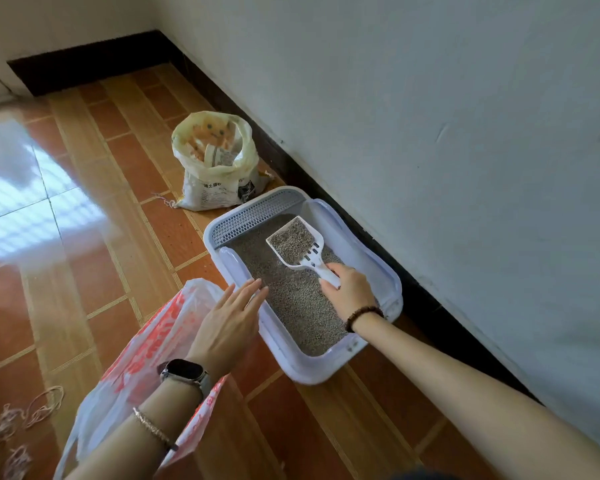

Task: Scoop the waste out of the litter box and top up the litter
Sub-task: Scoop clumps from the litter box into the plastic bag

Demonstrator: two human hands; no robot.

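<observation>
Nearest, the left hand (231, 320) hovers flat with its fingers spread and holding nothing, just over the near-left rim of the litter box (340, 367). Under that wrist and toward the person lies the plastic bag (142, 355), white with red print, its mouth loosely open on the floor (94, 271).

Across the box, the right hand (349, 289) makes the working grip: fingers closed around the handle of the scoop (297, 244). From that grip the scoop runs away and to the left, its long axis slanting up-left over the litter (298, 306), blade end pointing toward the grille at the far end of the box. The blade is heaped with grey granules; whether waste sits among them is too fine to tell.

What the coming move likely turns on is that the plastic bag lies to the left of and nearer than the scoop, on the free hand's side. So the loaded blade would need to swing left across the rim, while the free hand, being closer, could hold the mouth open.

Farthest from the grip, beyond the grille and against the wall (430, 133), stands the open litter sack (219, 168), upright.
</observation>
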